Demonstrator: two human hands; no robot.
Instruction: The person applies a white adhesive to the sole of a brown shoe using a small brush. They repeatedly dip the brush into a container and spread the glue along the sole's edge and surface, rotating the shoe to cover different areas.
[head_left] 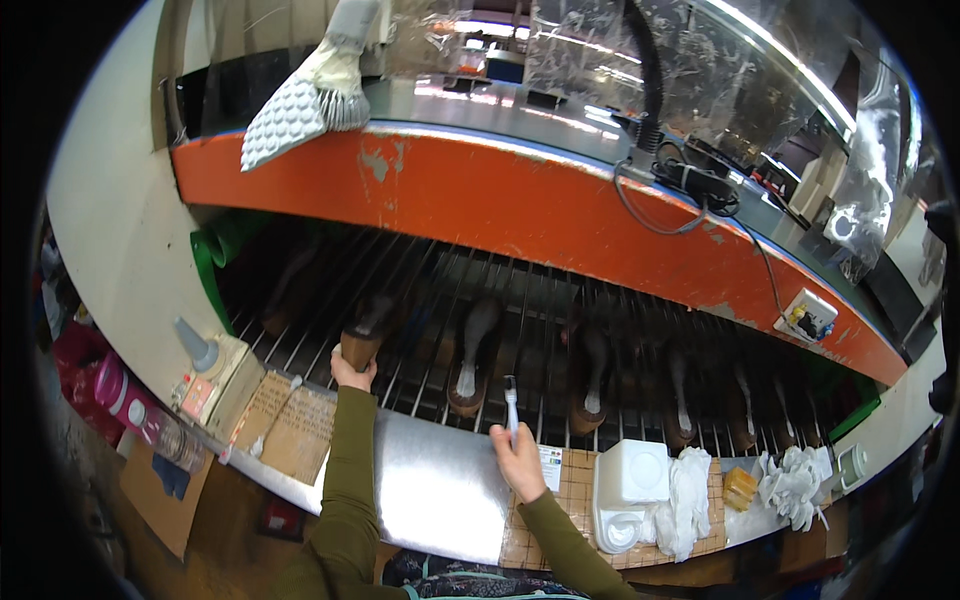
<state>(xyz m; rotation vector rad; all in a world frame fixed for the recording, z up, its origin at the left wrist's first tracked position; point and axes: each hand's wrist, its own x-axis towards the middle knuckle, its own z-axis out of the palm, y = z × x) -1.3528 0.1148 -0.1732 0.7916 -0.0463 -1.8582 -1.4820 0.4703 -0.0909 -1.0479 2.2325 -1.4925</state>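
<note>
Shoe sole [364,335], brown, sits over the rod conveyor [543,400], long axis running away from the person; the left hand [354,373] has its fingers gripping the near end. Rightward, apart, the right hand [519,464] grips a small brush [512,398].

Head camera: worn on the person's head, above the near side of the ledge [440,475]
Facing: forward and steeply down, over the rack [424,388]
Nearest: the sleeves [352,455], entering from the lower edge
Middle: left hand [355,373] and right hand [518,466], seen from above and behind
Farther: the orange panel [480,200], across the upper half
Lens: wide fisheye, straight edges bowed, corners black
Span: pink bottle [125,400] at left to gloves [797,487] at right
</note>
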